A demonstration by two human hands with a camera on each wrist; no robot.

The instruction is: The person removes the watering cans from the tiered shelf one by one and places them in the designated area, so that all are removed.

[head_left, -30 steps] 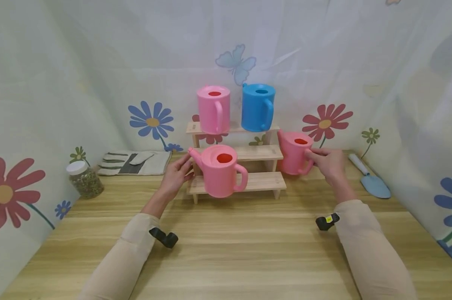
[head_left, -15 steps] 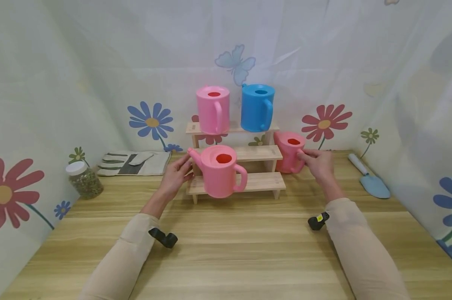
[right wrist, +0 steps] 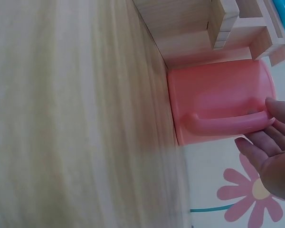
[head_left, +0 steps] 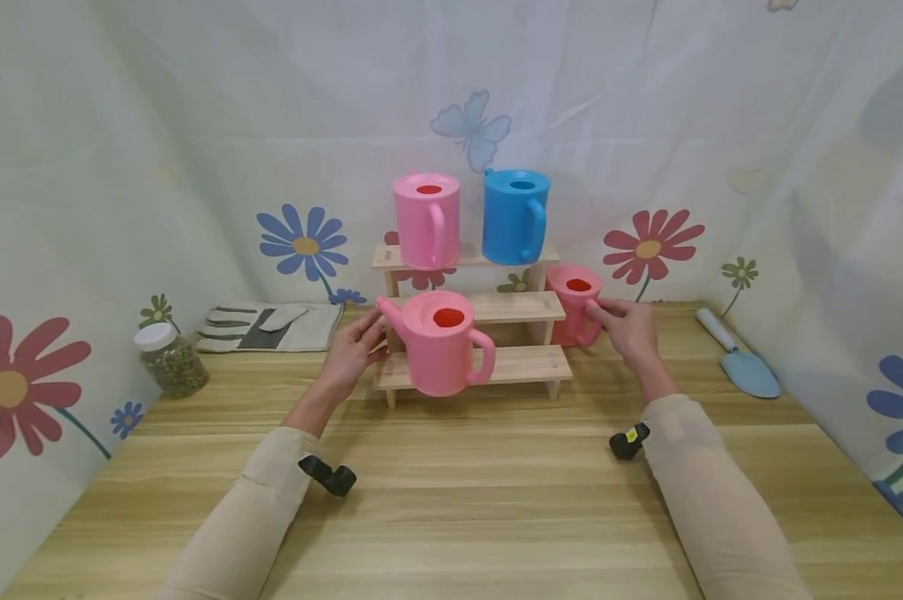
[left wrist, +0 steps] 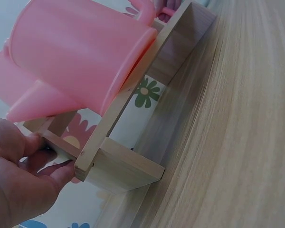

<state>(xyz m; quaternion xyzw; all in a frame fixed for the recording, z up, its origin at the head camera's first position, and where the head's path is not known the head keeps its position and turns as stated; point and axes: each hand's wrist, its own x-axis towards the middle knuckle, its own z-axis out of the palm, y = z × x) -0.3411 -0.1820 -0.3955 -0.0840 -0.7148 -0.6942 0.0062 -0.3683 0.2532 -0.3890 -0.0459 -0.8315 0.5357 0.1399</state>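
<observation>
While I kept watch through the cameras, my left hand (head_left: 350,354) pinched the left end of the wooden stand (head_left: 522,364) and my right hand (head_left: 630,329) gripped a pink watering can (head_left: 569,310) by its handle (right wrist: 218,126) — upright on the desk (head_left: 466,483), just beside the stand's right side. Another pink can (head_left: 438,350) sat on the bottom step.

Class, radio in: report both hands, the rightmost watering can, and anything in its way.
Left hand gripping wooden stand, left end. Right hand holding handle of rightmost watering can, upright. Wooden stand likely blocks leftward movement.
</observation>
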